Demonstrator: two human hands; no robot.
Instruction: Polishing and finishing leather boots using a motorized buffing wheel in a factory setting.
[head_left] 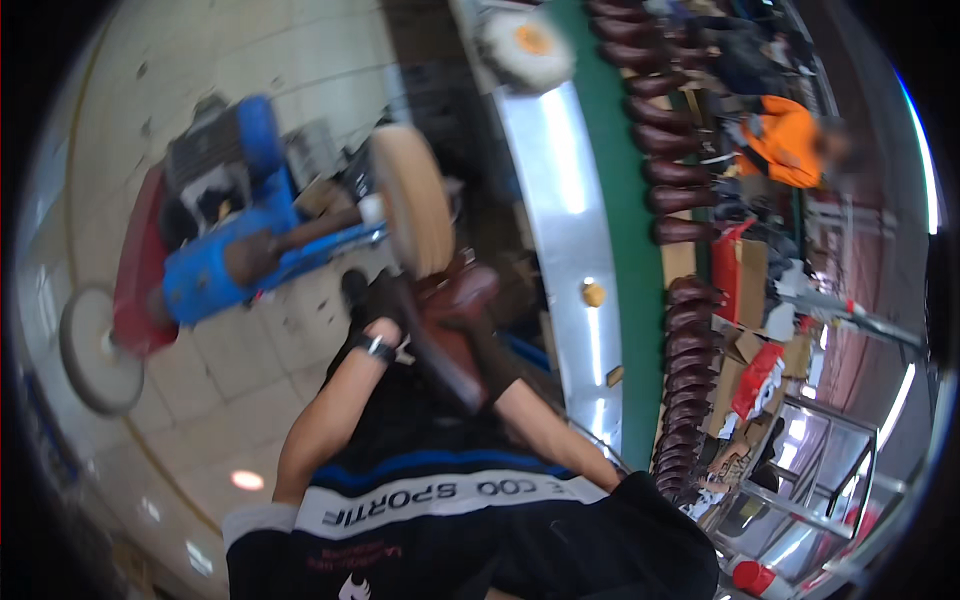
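Note:
Between my two hands is a reddish-brown leather shoe (446,356), tilted and somewhat blurred, its upper end close against a large pale buffing wheel (412,200). My left hand (386,303), in a dark glove, is closed on the shoe's left side, just below the wheel. On the other side my right hand (488,352), also dark-gloved, grips the shoe with its fingers partly hidden. The wheel sits on the shaft of a blue and red polishing machine (215,262). Whether shoe and wheel touch cannot be made out.
A second wheel (102,350) is at the machine's far left end. To my right runs a metal ledge (565,215) beside a green belt (632,300), with a row of dark brown shoes (682,200) along it. Beyond are cartons (745,275) and a person in orange (785,142).

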